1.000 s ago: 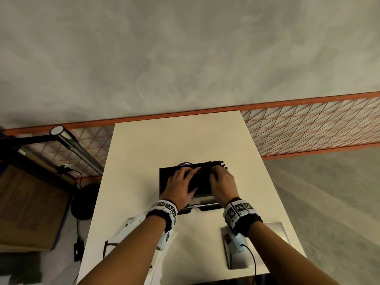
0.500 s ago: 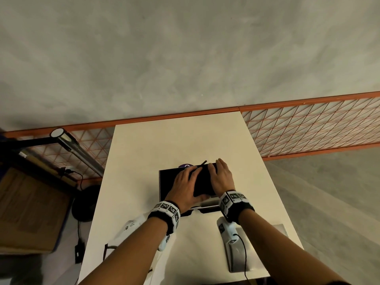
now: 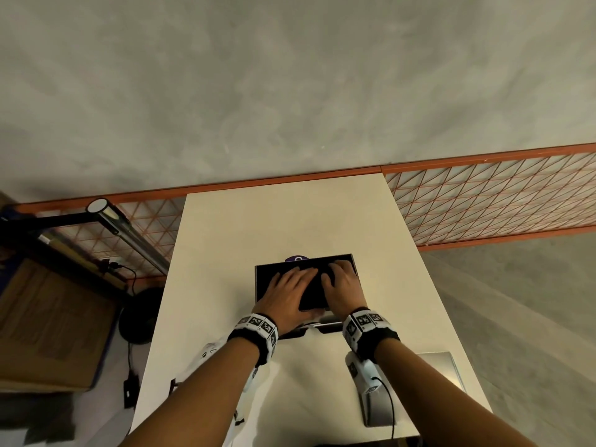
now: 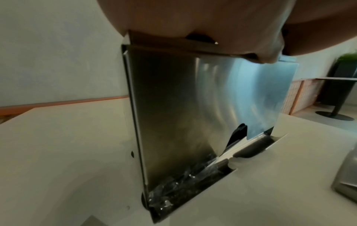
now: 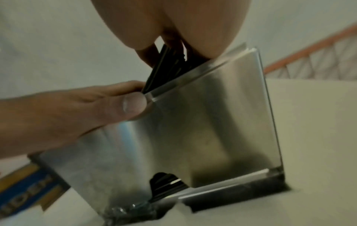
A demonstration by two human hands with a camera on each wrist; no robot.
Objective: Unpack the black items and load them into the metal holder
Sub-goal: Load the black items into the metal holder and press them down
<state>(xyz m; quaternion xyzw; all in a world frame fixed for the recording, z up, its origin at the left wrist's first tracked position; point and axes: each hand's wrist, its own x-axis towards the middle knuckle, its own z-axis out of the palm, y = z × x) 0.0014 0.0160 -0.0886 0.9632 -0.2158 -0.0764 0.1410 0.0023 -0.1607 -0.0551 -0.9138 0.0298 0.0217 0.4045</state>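
A brushed metal holder (image 3: 257,287) stands upright mid-table; its front wall fills the wrist views (image 4: 173,107) (image 5: 212,122). A stack of thin black items (image 3: 314,291) sits in its open top, sticking out at a slant (image 5: 166,65). More black shows in the bottom slot (image 4: 237,134). My left hand (image 3: 290,285) lies flat on the stack with straight fingers, thumb against the holder's front edge (image 5: 135,104). My right hand (image 3: 338,279) curls its fingers round the stack's right end. Both palms hide most of the stack.
On the white table (image 3: 290,221), a flat metal plate (image 3: 442,369) lies front right and white packaging (image 3: 209,353) front left. Something purple (image 3: 296,259) peeks from behind the holder. Crumpled clear film (image 4: 173,188) sits at the holder's base. A cardboard box (image 3: 48,317) stands on the floor at left.
The black stack stood raised and tilted with its ends showing; now it is lower in the holder. Both hands have come down flatter on top of it.
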